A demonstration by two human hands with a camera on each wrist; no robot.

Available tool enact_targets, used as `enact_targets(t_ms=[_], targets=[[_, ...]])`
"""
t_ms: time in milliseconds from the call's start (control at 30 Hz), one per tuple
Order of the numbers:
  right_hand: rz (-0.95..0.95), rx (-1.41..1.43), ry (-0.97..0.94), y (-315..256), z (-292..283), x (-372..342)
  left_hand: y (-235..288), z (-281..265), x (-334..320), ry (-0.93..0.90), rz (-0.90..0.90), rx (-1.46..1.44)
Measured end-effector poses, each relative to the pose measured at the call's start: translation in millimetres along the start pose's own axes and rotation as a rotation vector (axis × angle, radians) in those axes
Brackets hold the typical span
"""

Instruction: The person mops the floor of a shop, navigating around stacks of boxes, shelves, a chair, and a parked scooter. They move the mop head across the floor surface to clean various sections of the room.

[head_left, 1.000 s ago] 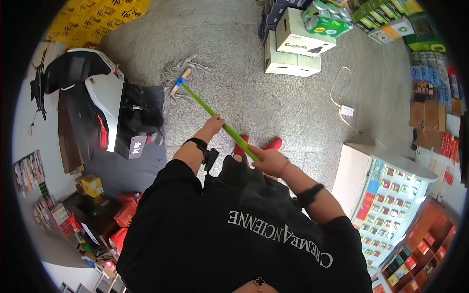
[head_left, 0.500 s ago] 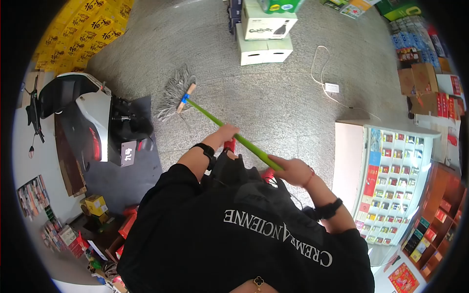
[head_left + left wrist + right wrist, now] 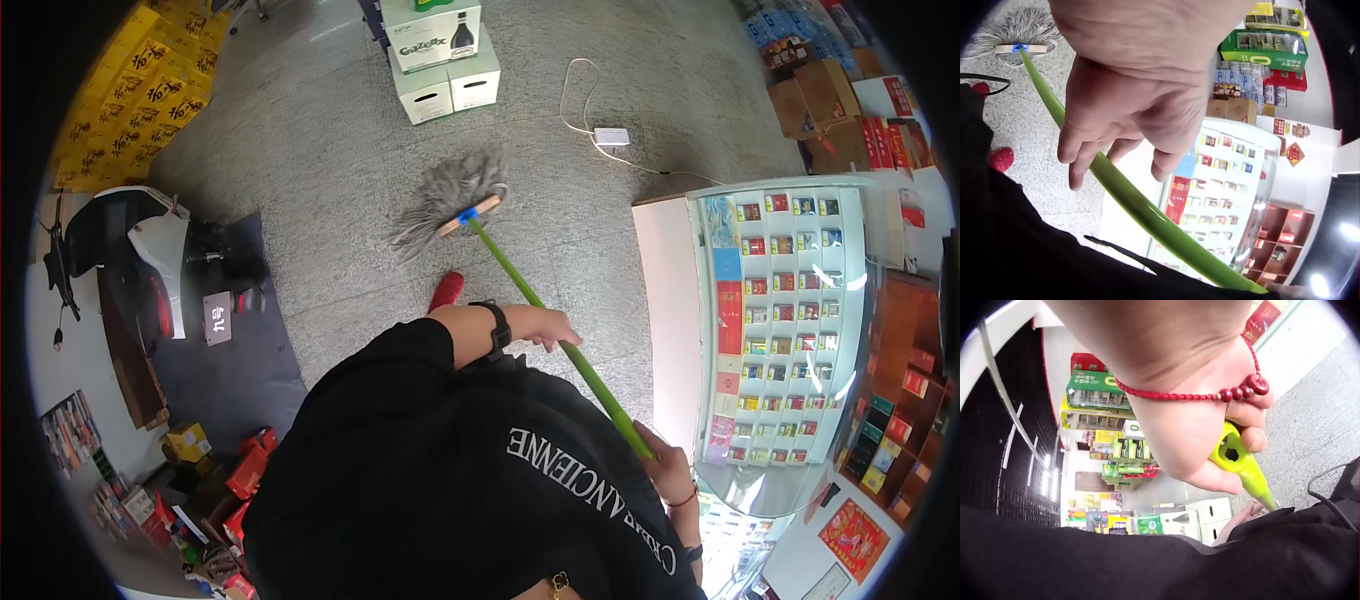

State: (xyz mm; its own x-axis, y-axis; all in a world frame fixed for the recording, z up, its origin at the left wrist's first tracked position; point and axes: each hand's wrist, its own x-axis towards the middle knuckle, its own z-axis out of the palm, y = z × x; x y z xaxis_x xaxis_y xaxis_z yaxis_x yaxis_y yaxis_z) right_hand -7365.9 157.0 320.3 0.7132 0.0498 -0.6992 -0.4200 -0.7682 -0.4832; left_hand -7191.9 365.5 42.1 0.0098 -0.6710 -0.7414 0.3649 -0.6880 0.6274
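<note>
A mop with a grey string head (image 3: 455, 190), a wooden bar with a blue clamp (image 3: 468, 215) and a long green handle (image 3: 590, 375) lies head-down on the floor. My left hand (image 3: 545, 325) holds the handle partway down, its fingers loosely round the pole in the left wrist view. With my right hand (image 3: 668, 465) I grip the top end of the handle. In the right wrist view the handle's hollow yellow-green end (image 3: 1232, 450) shows between thumb and fingers.
A glass display counter (image 3: 785, 330) with small packs stands on the right. White cartons (image 3: 445, 85) are stacked ahead, and a white power strip (image 3: 611, 136) with its cord lies on the floor. A scooter (image 3: 150, 270) and yellow boxes (image 3: 140, 90) are at the left.
The view has turned to the right. The mop head has swept rightward over the floor, its strings spreading, and both hands have shifted right with the handle.
</note>
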Motion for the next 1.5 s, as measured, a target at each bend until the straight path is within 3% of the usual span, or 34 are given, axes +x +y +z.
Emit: enact_targets(t_ms=[67,100,200,267,367,733,800,967,1033,1133,1200,1267,1367,1500], targets=[[0.02,0.204,0.089,7.4,-5.7,-5.8,22.5,0.2,16.0,-0.015,0.018,0.022],[0.12,0.276,0.077,8.2,-10.9,-2.8,34.9,-4.2,20.3,0.022,0.056,0.013],[0.168,0.327,0.101,7.0,-31.9,22.6,59.1,-17.8,29.6,0.103,0.176,-0.132],[0.142,0.388,0.128,5.7,-46.4,50.4,75.5,-37.1,35.0,0.295,0.271,-0.248],[0.129,0.565,0.152,3.9,-75.9,101.0,94.7,-83.4,59.4,0.305,0.271,-0.366],[0.132,0.606,0.176,-52.8,-192.6,263.2,168.7,-280.6,107.8,0.353,0.24,-0.512],[0.111,0.508,0.21,-57.9,-207.2,275.7,197.0,-299.4,85.2,0.312,0.21,-0.466],[0.169,0.422,0.171,-54.0,-249.2,282.7,225.9,-304.0,89.2,0.221,0.199,-0.4],[0.179,0.344,0.15,-47.4,-264.0,283.0,232.4,-295.3,90.1,0.267,0.226,-0.526],[0.084,0.4,0.17,-27.3,-284.6,278.3,259.9,-293.0,82.1,0.163,0.243,-0.574],[0.002,0.42,0.236,-27.8,-307.0,274.1,279.1,-290.9,81.8,0.189,0.218,-0.589],[0.024,0.406,0.219,-22.6,-328.8,278.9,301.8,-293.1,77.8,0.139,0.251,-0.651],[0.032,0.266,0.163,-16.3,-359.9,297.4,311.7,-306.2,103.1,0.176,0.232,-0.691],[-0.167,0.063,0.2,-2.4,-374.3,334.7,321.9,-321.5,126.2,0.318,0.218,-0.797]])
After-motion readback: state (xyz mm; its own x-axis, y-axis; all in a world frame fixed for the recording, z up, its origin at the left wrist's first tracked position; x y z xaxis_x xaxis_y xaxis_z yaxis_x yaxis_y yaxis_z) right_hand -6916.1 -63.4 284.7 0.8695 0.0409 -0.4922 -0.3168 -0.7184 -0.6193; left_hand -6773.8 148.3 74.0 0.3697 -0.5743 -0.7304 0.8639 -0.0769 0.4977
